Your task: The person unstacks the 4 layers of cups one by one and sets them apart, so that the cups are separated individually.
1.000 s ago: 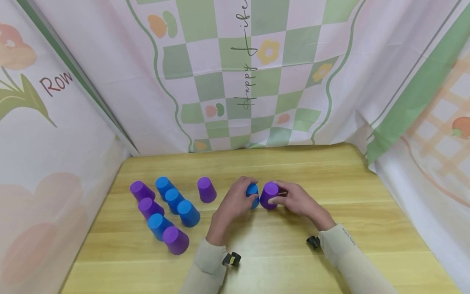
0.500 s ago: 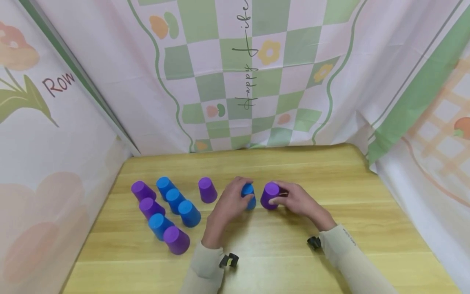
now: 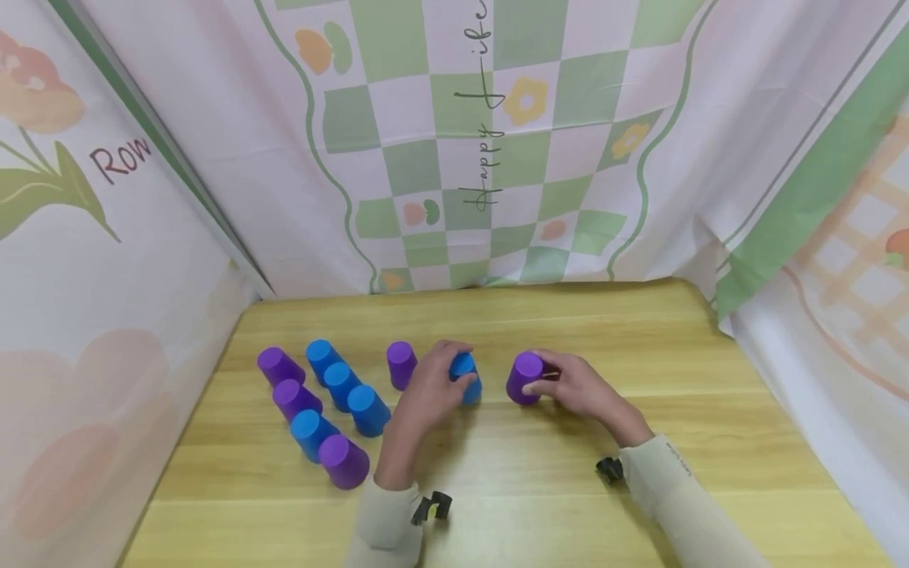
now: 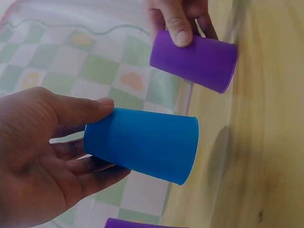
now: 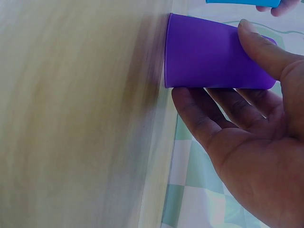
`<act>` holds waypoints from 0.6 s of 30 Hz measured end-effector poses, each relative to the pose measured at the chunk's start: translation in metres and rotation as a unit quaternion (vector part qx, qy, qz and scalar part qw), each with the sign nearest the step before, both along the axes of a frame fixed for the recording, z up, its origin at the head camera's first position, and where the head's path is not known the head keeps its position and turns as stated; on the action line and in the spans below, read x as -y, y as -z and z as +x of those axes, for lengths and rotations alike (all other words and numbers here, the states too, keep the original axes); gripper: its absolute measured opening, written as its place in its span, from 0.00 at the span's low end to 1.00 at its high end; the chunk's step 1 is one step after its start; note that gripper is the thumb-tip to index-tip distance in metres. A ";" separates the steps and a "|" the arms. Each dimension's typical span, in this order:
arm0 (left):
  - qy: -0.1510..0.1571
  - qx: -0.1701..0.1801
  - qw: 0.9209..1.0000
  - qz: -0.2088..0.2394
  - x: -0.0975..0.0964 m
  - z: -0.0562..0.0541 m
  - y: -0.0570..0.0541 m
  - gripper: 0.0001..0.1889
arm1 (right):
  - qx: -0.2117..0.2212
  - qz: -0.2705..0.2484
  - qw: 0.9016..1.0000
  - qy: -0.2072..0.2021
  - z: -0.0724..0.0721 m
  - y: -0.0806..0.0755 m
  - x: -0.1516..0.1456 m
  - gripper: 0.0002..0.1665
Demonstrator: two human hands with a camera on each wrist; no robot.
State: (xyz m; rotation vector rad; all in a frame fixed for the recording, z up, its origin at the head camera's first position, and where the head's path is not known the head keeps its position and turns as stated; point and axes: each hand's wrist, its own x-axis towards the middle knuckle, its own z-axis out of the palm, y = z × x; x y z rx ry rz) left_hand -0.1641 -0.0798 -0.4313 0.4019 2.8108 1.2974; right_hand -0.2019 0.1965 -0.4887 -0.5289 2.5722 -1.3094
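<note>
My left hand pinches an upside-down blue cup near its closed end, thumb on one side and fingers on the other. In the left wrist view this blue cup seems slightly off the table, its shadow apart from its rim. To the right, my right hand holds an upside-down purple cup between thumb and fingers. The right wrist view puts that purple cup's rim close to the tabletop; whether it touches I cannot tell. A gap separates the two held cups. Another purple cup stands just left of my left hand.
On the table's left side, upside-down cups stand in two slanted rows. The inner row holds blue cups; the outer row mixes purple cups and a blue cup. A patterned curtain hangs behind the back edge.
My left hand has moved left with the blue cup, widening the gap from the purple cup and coming up beside the lone purple one. The right hand has stayed in place.
</note>
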 end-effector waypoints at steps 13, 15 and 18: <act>-0.020 0.004 1.000 -0.013 0.007 0.005 -0.008 0.23 | 0.003 0.000 1.000 0.001 0.001 -0.002 0.000 0.36; -0.022 0.008 1.000 -0.012 0.008 0.006 -0.008 0.23 | 0.004 0.000 1.000 0.002 0.001 -0.003 0.000 0.36; -0.021 0.015 1.000 -0.010 0.010 0.008 -0.007 0.24 | 0.006 -0.002 1.000 0.002 0.001 -0.004 0.001 0.36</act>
